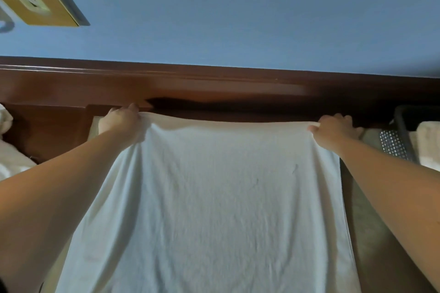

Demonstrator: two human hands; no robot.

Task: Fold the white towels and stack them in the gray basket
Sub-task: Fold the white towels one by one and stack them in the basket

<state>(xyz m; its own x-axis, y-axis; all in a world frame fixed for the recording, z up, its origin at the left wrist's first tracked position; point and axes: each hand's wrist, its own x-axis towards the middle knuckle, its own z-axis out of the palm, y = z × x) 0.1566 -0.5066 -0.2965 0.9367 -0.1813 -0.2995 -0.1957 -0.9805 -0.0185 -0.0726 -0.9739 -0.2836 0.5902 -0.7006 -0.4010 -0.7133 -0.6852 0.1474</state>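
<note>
We see a white towel (214, 197) spread wide across the middle, its near end cut off below the frame. Our left hand (120, 121) pinches its far left corner, our right hand (335, 129) grips the far right corner, fingertips hidden behind cloth. The gray basket (402, 135) sits at far right, mostly cropped, pale folded cloth inside, against a dark wooden headboard (214, 93).
</note>
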